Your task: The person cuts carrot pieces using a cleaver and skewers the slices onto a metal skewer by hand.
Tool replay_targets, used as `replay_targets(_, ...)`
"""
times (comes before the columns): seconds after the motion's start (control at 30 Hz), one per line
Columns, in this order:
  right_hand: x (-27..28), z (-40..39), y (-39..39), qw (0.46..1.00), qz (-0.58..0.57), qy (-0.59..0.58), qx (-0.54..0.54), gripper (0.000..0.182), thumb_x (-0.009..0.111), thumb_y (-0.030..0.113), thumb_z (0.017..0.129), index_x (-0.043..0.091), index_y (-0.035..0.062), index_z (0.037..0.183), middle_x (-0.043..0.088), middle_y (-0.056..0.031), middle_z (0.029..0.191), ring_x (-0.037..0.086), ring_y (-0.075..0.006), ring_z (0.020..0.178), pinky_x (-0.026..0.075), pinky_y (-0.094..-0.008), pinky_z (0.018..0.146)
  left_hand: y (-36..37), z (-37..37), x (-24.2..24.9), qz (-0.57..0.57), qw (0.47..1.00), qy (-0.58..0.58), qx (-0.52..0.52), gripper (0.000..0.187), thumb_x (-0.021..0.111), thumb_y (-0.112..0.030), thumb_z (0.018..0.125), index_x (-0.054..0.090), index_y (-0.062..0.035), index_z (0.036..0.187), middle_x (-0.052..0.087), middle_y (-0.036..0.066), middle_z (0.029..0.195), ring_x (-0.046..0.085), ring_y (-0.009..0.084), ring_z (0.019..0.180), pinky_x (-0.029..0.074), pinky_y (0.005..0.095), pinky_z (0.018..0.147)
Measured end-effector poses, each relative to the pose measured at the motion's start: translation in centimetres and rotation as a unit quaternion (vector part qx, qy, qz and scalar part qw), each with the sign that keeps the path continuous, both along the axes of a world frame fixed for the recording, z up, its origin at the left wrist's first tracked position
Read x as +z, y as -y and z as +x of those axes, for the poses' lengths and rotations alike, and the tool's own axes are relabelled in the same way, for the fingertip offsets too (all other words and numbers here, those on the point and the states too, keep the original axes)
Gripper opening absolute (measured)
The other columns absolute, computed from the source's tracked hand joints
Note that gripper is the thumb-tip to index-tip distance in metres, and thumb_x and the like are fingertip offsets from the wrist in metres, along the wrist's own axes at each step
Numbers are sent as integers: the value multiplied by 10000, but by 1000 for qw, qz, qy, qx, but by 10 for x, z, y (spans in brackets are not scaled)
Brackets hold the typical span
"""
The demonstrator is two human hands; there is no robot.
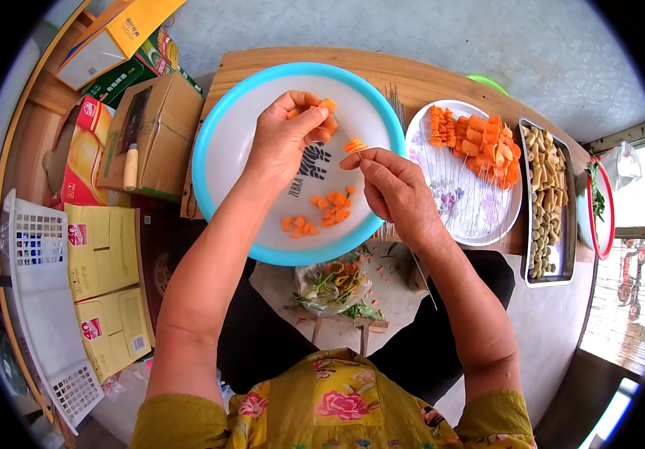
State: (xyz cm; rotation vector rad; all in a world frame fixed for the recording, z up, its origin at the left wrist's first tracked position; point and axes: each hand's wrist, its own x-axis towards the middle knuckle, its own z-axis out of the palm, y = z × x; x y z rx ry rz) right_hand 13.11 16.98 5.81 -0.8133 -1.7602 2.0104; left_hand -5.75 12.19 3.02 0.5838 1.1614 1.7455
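Over a white basin with a blue rim [201, 161], my left hand [286, 135] is closed on several orange carrot pieces [327, 105]. My right hand [401, 191] pinches a thin metal skewer [425, 283], whose long end runs down past the wrist. Several carrot slices [354, 144] are threaded near its tip, just beyond my right fingers. The two hands are apart, with the skewer tip pointing toward the left hand. Loose carrot pieces [333, 208] lie on the basin's floor below.
Right of the basin, a white plate [513, 221] holds skewered carrots [487, 150]. Beyond it stands a metal tray [560, 275] of skewered food. Bare skewers [395, 105] lie beside the basin. A knife [131, 161] rests against a cardboard box [161, 127] at left. Below is a bag of scraps [333, 284].
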Motion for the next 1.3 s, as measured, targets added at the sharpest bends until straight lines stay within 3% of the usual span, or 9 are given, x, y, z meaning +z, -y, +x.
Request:
replay_targets(0.1,0,0,0,1000,1,-5,-1,281,418,182,985,626,-3,1026,357,66,497,278,-28,423,229,-202,425,-1,1,0,-1,999,-35,2,117,647,-31,845,562,-60,919,629,57,892,604,124,767,469,239,643)
replay_targets(0.17,2,1,-1,1000,-12,-6,11,274,418,173,991,616,-14,1018,388,45,513,358,-40,448,288,-206,445,-2,2,0,-7,999,-47,8,98,638,-26,847,561,-56,900,623,56,854,577,107,713,451,226,611)
replay_targets(0.4,-6,0,-6,999,-15,-24,-16,269,416,183,996,616,3,997,396,40,509,349,-41,441,273,-202,436,0,23,-9,-27,990,-117,-70,84,630,-48,860,593,-40,935,628,45,842,524,64,644,413,181,541)
replay_targets(0.43,-7,0,-6,999,-24,-21,-26,265,423,185,991,611,-1,1006,379,49,504,304,-37,431,243,-205,427,-1,23,-11,-27,990,-117,-71,84,630,-48,860,593,-40,935,628,45,842,524,64,644,413,181,541)
replay_targets(0.47,-8,-1,-7,999,-32,-18,-35,262,429,187,986,606,-5,1014,362,57,500,260,-33,420,212,-207,417,-1,21,-12,-36,994,-70,-76,93,631,-58,869,600,-32,952,628,44,849,524,65,654,405,176,535)
replay_targets(0.7,-9,0,-13,998,-43,-18,-49,252,430,182,986,606,2,1009,371,52,499,266,-35,413,211,-206,409,-2,2,-26,-50,988,134,-54,145,615,-57,893,636,10,1020,638,47,898,570,91,737,400,204,525)
replay_targets(0.9,-9,1,-6,999,-47,-9,0,252,432,187,986,605,5,1002,375,54,504,275,-35,415,219,-207,409,-4,3,-17,-42,994,99,20,130,585,-22,898,596,19,1021,641,84,897,618,155,804,436,214,565)
replay_targets(1.0,-9,0,-5,999,-48,-7,11,251,433,187,985,605,5,1000,374,56,505,278,-34,418,226,-207,410,-3,3,-13,-62,994,80,26,156,616,-57,892,577,-2,1032,640,75,932,605,119,841,436,167,572)
replay_targets(1.3,-7,-1,-3,999,-40,7,12,255,430,184,983,612,6,994,376,56,510,281,-33,421,233,-203,419,-3,5,-12,-46,998,18,33,112,623,-22,872,570,-6,968,638,82,872,606,109,753,394,171,487)
